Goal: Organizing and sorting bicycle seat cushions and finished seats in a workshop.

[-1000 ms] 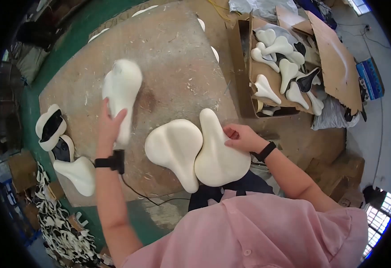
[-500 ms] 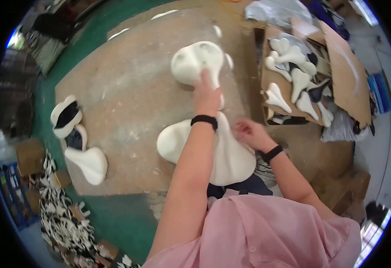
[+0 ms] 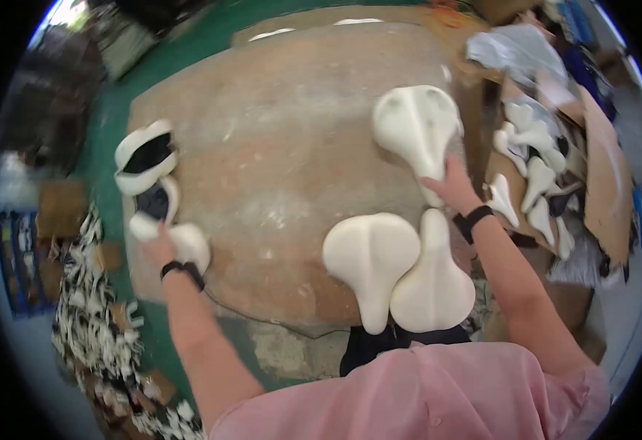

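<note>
Brown and dusty, the big worn work table carries everything you are handling, so start from it. Two cream foam saddle-shaped pads lie side by side and touching at its near edge, right in front of your pink shirt, narrow noses pointing back toward you. Neither hand is on them.

Farther out on the right, the single cream saddle pad lies with its broad end away from you and its narrow nose pointing back at your right hand. That long axis runs nearly straight along your forearm. Your fingers are laid over the nose end, touching it from above; whether they are closed around it or only pressing down cannot be made out. This pad sits close to the table's right edge, just beside the open cardboard box of smaller white moulded pieces.

Your left hand is well apart from all that, at the table's left edge. It rests against the small cream saddle pad there, just below the stacked white-and-black saddle shells. The picture is blurred here, so you cannot tell if the fingers have closed on it.

Your right hand is plainly the nearer one to the far pad, your left to the small one.
</note>
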Demonstrator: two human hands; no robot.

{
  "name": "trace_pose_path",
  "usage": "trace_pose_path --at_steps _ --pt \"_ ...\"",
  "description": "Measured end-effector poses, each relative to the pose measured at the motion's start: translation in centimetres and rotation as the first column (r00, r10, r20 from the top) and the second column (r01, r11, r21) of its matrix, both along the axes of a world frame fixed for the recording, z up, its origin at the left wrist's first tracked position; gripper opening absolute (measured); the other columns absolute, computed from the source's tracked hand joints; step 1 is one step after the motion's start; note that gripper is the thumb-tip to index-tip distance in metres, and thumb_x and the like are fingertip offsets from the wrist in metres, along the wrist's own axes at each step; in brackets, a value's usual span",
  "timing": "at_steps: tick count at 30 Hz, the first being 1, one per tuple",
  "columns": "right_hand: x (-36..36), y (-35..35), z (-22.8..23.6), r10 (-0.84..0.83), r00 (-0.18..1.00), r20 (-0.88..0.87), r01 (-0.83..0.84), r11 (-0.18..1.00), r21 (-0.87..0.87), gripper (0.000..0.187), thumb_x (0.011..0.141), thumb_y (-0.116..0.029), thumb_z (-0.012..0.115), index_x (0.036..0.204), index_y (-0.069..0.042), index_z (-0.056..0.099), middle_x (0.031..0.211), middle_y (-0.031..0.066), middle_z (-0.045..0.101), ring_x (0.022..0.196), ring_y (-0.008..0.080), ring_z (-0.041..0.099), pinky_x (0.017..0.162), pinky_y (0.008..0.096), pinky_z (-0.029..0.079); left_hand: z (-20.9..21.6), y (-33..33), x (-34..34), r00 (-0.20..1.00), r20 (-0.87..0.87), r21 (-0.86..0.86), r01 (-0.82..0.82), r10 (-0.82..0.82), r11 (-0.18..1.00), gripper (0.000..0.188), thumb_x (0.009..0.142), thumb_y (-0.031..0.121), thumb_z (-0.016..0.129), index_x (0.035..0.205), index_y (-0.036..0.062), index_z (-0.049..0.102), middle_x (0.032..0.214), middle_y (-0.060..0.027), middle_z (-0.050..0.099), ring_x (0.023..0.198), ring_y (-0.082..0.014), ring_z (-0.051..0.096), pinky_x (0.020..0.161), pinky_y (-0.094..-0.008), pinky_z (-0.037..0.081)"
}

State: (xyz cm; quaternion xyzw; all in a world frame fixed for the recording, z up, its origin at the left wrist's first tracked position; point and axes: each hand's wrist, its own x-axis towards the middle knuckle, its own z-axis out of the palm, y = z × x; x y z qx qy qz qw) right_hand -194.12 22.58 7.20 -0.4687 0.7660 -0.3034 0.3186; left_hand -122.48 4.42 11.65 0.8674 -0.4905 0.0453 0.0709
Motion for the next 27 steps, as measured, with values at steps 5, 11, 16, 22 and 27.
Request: trace_pose_path --at_steps 5,11,16,22,27 --pt "-2.7 1.9 0.1 -0.16 0.973 -0.167 0.174 0.982 0.073 0.065 0.069 -0.034 0.076 0.115 0.005 0.049 0.112 0.0253 0.057 0.107 0.037 0.055 0.093 0.0402 0.043 0.5 -2.5 -14.8 0.956 -0.286 0.033 -0.064 0.071 0.997 0.086 0.068 0.046 0.077 0.126 -0.0088 0.045 0.12 -0.0259 0.057 0.107 -0.0382 0.058 0.094 -0.0443 0.045" --pt "-2.5 2.0 -0.3 -0.177 0.966 -0.19 0.195 0.977 0.081 0.067 0.07 -0.031 0.077 0.119 0.005 0.048 0.11 0.0229 0.058 0.104 0.0329 0.057 0.092 0.0386 0.044 5.4 2.8 -28.6 0.435 -0.724 -0.42 0.337 -0.535 0.843 0.06 0.079 0.01 0.07 0.129 -0.0074 0.041 0.118 -0.0176 0.058 0.104 -0.026 0.058 0.093 -0.036 0.045" --pt "-2.3 1.8 -0.5 -0.143 0.988 0.05 0.139 0.987 0.079 0.069 0.069 -0.036 0.078 0.118 0.002 0.048 0.117 0.0221 0.054 0.11 0.034 0.053 0.094 0.0387 0.043 6.0 -3.5 -43.2 0.323 -0.741 -0.219 0.712 -0.588 0.667 0.067 0.079 0.029 0.073 0.127 -0.0064 0.043 0.115 -0.0232 0.059 0.102 -0.0325 0.06 0.089 -0.0396 0.047" --pt "-2.0 1.7 0.1 -0.137 0.985 -0.105 0.146 0.986 0.082 0.068 0.07 -0.04 0.075 0.117 0.002 0.048 0.114 0.0225 0.056 0.106 0.0361 0.056 0.092 0.0411 0.045 -0.8 -0.3 -54.9 0.567 -0.55 0.061 0.759 -0.613 0.648 0.091 0.082 0.044 0.064 0.144 -0.0049 0.02 0.129 -0.0341 0.047 0.124 -0.0407 0.047 0.104 -0.0444 0.037" --pt "-0.8 0.9 1.4 -0.127 0.973 -0.192 0.153 0.98 0.128 0.061 0.072 -0.038 0.074 0.111 0.0 0.047 0.112 0.0245 0.056 0.102 0.0403 0.057 0.089 0.0444 0.047 -4.3 -2.3 -51.1 0.435 -0.637 0.098 0.865 -0.637 0.493 0.078 0.083 0.043 0.065 0.14 -0.0012 0.036 0.13 -0.0275 0.051 0.121 -0.0376 0.05 0.101 -0.043 0.039"
